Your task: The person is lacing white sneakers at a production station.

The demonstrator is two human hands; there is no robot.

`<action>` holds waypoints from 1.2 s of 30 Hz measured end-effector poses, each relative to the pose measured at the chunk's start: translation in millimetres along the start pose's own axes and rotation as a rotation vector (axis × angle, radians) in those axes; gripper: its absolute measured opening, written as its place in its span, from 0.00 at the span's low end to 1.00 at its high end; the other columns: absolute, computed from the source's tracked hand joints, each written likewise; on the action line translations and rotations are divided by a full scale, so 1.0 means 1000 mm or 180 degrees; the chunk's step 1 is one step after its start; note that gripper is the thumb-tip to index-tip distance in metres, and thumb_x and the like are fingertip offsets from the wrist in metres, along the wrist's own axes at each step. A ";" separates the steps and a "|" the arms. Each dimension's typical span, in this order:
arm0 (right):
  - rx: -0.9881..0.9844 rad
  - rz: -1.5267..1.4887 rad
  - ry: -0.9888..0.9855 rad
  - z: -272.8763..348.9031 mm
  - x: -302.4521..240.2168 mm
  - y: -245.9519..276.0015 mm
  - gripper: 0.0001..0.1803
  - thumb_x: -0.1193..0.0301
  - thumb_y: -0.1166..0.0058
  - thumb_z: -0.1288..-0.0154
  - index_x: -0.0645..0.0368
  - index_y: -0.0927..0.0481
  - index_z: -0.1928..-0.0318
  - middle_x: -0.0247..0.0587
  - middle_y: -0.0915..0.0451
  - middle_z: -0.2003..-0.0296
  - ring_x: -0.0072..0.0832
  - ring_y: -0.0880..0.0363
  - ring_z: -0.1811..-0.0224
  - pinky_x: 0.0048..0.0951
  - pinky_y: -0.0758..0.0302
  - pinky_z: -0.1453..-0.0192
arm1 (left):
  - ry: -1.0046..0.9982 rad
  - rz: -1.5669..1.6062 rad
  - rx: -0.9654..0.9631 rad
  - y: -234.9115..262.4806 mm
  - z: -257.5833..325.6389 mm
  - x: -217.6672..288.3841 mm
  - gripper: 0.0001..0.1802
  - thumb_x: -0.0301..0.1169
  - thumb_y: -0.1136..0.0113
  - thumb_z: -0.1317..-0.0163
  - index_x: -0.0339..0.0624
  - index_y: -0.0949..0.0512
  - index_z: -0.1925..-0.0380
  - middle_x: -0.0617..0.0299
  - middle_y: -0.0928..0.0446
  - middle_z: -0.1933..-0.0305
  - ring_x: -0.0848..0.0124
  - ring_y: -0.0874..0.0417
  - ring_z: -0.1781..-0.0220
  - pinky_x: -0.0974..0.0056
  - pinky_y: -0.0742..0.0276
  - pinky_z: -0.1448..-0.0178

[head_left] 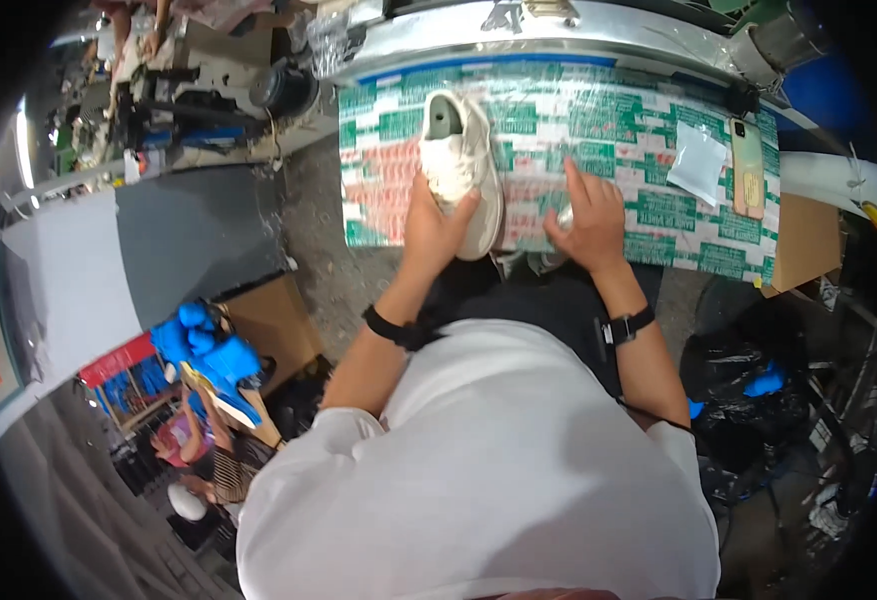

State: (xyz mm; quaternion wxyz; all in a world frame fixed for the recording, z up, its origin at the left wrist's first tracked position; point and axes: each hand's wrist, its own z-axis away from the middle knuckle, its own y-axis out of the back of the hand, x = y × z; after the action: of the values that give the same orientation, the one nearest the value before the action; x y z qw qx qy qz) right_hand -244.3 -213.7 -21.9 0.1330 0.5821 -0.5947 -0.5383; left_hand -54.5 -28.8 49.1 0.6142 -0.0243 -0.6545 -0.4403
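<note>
A cream lace-up sneaker (456,165) with a dark green insole lies on the table, its heel end away from me and its toe toward me. My left hand (437,228) grips it near the toe, thumb on one side and fingers on the other. To the right of the sneaker, my right hand (593,218) hovers at the table covering, index finger stretched forward and the other fingers curled. Between its thumb and curled fingers shows a small white thing (565,216), too small to name.
Green, white and red printed wrapping (649,115) covers the table. A white packet (697,163) and a phone (748,170) lie on its right. A metal machine edge (559,42) runs behind. Black plastic bags (749,400) sit lower right; other people (194,440) work lower left.
</note>
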 end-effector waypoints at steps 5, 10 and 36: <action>0.0066 -0.0276 -0.0433 0.003 -0.019 0.002 0.44 0.64 0.30 0.40 0.67 0.24 0.23 0.51 0.17 0.47 0.49 0.18 0.47 0.49 0.21 0.38 | 0.0270 0.0173 -0.1021 0.058 -0.014 -0.028 0.20 0.30 0.27 0.24 0.33 0.16 0.37 0.58 0.11 0.60 0.72 0.12 0.67 0.64 0.16 0.65; 0.0000 -0.1032 0.0238 -0.018 -0.101 0.021 0.45 0.65 0.28 0.40 0.67 0.26 0.22 0.52 0.17 0.49 0.51 0.18 0.47 0.49 0.22 0.38 | 0.0678 0.1139 -0.0960 0.113 -0.065 -0.069 0.13 0.25 0.34 0.21 0.35 0.12 0.41 0.64 0.11 0.58 0.78 0.18 0.63 0.67 0.18 0.54; -0.1015 -0.1637 0.0216 -0.038 -0.187 0.008 0.39 0.64 0.27 0.41 0.69 0.20 0.31 0.59 0.15 0.49 0.57 0.16 0.45 0.52 0.20 0.37 | -0.1953 -0.0203 -0.1404 0.071 -0.151 -0.022 0.38 0.55 0.15 0.39 0.56 0.13 0.31 0.51 0.19 0.24 0.51 0.19 0.23 0.50 0.19 0.23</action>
State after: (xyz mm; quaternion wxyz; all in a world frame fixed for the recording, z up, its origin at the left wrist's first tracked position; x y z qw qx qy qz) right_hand -165.2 -78.1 86.3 0.1018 0.7030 -0.3309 -0.6212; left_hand 109.2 -65.8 48.5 0.3556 -0.2663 -0.6979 -0.5617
